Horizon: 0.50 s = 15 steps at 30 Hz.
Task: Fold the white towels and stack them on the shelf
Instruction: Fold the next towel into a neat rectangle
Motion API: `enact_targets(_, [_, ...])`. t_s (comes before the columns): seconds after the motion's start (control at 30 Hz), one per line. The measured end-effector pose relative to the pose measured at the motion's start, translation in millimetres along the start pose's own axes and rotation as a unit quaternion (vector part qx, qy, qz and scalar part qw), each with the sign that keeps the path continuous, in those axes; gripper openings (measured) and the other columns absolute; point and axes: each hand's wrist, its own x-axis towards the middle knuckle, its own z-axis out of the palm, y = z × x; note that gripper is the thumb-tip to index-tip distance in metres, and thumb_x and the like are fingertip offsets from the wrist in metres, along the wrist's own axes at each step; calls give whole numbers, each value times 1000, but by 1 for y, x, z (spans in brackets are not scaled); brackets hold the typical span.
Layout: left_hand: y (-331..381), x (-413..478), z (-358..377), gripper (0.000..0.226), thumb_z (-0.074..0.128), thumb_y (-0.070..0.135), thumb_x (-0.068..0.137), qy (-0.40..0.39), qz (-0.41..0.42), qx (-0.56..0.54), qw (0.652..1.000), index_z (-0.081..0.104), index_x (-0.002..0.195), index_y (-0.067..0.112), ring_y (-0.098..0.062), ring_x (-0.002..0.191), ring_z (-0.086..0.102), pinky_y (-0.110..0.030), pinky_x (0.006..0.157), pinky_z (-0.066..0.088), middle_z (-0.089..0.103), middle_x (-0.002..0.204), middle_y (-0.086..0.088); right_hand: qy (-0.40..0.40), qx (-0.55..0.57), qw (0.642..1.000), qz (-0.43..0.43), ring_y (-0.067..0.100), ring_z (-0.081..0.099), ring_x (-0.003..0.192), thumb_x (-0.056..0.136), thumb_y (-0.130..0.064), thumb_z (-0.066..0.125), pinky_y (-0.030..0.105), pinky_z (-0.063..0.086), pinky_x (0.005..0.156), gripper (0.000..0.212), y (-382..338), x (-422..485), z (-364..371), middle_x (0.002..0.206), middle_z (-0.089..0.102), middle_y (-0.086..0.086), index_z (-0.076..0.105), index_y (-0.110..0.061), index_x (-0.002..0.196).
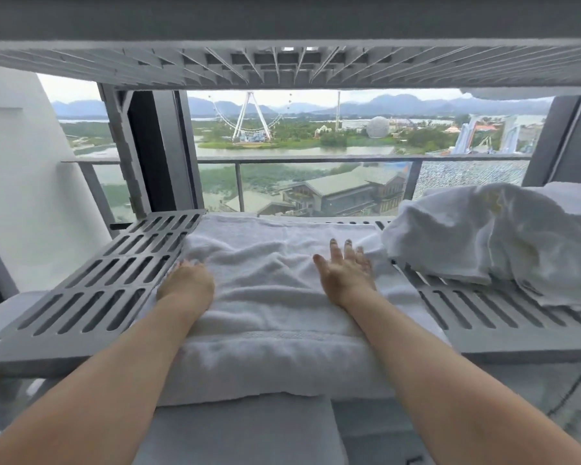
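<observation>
Two hands lie on one folded towel (265,297), thick and white, in the middle of a grey slatted shelf (91,297). The towel's near edge hangs over the shelf's front lip between the two forearms.

The right hand (344,273) lies flat on the towel's right part, fingers straight and slightly spread, palm down on the cloth. The left hand (185,280) sits on the towel's left edge with its fingers bent down and mostly out of sight. Whether they grasp the edge or only press it cannot be told.

Just right of the right hand, close to its fingertips, is one crumpled towel (483,236), white and heaped loosely on the same shelf. Beyond that heap, further right, a flat white towel (574,196) shows, partly hidden. Below the shelf's front edge, nearer the person than both hands, lies a lower towel (242,427), also white. That makes four white towels in all.

Left of the left hand the shelf's slats are bare. Above both hands runs the ribbed underside of one upper shelf (316,62). Beyond the fingertips are a railing (316,160), water, buildings and one Ferris wheel (249,115).
</observation>
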Motion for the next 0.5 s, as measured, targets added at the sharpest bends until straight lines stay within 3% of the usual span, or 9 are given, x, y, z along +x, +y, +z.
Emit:
enact_targets(0.1, [-9, -6, -2, 48, 22, 15, 103, 7, 20, -30, 999, 42, 145, 1, -32, 142, 36, -48, 115, 34, 38, 154, -18, -27, -32, 999, -1, 27, 15, 152, 99, -63, 15, 45, 10, 123, 71, 3, -31, -8, 164, 21, 11, 21, -24, 158])
enact_targets(0.23, [-15, -18, -9, 51, 20, 24, 106, -16, 19, -8, 1000, 39, 148, 2, -35, 144, 32, -51, 114, 35, 30, 158, -20, 33, 21, 997, 64, 27, 13, 153, 96, -69, 11, 44, 11, 124, 78, 2, -69, -10, 165, 17, 12, 10, -24, 159])
enact_targets(0.37, [-11, -32, -27, 58, 25, 30, 107, -32, -31, -12, 999, 25, 156, -1, -38, 153, 14, -48, 122, 20, 9, 165, -25, -15, -62, 995, 74, 27, 19, 151, 98, -56, 15, 45, 14, 123, 67, -2, -87, -7, 164, 23, 9, 35, -22, 152])
enact_targets(0.43, [1, -43, -32, 56, 21, 33, 107, -14, 39, -40, 998, 37, 152, 3, -40, 148, 23, -50, 122, 24, 25, 160, -27, -43, -48, 995, 83, 25, 13, 153, 97, -55, 23, 43, 10, 124, 65, -1, -91, -12, 166, 18, 6, 31, -27, 155])
enact_targets(0.5, [16, -63, -33, 53, 24, 40, 107, -21, 179, -48, 982, 49, 142, 9, -35, 137, 40, -49, 113, 36, 44, 150, -20, -61, -43, 994, 78, 24, 7, 154, 97, -58, 28, 44, 6, 124, 66, 0, -94, -19, 167, 12, 4, 25, -31, 157])
